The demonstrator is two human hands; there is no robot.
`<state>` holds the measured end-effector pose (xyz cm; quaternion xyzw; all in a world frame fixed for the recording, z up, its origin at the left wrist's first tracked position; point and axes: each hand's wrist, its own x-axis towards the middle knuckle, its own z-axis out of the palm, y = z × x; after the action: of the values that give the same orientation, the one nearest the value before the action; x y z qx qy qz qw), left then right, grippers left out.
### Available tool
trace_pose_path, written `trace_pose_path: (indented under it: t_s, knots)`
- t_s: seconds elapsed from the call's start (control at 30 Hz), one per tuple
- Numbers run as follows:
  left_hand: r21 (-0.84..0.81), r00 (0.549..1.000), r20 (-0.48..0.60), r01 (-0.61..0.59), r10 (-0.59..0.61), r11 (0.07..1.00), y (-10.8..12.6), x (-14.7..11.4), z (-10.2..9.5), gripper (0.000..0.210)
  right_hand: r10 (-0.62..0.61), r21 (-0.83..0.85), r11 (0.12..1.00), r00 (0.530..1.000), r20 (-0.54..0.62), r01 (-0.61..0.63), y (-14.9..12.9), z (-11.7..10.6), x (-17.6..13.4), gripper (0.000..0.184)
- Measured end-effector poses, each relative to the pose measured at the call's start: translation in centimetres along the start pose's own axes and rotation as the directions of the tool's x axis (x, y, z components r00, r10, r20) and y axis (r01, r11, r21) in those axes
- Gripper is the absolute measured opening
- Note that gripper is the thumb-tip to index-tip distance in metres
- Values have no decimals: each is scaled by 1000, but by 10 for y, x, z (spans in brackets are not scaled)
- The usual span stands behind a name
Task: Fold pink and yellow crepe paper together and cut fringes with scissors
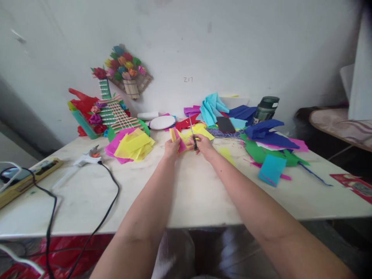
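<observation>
My left hand (172, 148) is closed on a folded piece of yellow and pink crepe paper (180, 144), held just above the table's middle. In my right hand (202, 145) is a pair of scissors (194, 142), its fingers wrapped round the dark handles and its blade pointing up and away. The scissors are close to the right side of the folded paper; whether the blades touch it I cannot tell. More yellow paper (205, 131) lies behind both hands. Left of my left hand rests a pile of yellow and pink paper pieces (134, 145).
A hot glue gun (88, 157) with a black cord and a power strip (30, 176) lie on the left. Behind them leans a guitar-shaped craft (117, 112) with paper flowers. A phone (226, 124), a dark bottle (266, 108) and blue paper (269, 133) are on the right.
</observation>
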<state>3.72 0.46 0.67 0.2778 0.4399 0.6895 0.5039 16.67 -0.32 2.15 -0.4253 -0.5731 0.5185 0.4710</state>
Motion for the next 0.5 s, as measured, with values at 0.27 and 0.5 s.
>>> trace_pose_path:
  t_s: [0.27,0.5]
  knots:
    - [-79,1000,13,23,-22,997,1,3,-1,4,48,-96,995,958,282,-21,-8,-31,-5,23]
    - [-145,996,-53,69,-77,987,5,6,-2,6,215,-269,960,827,520,-80,-20,-59,-13,30]
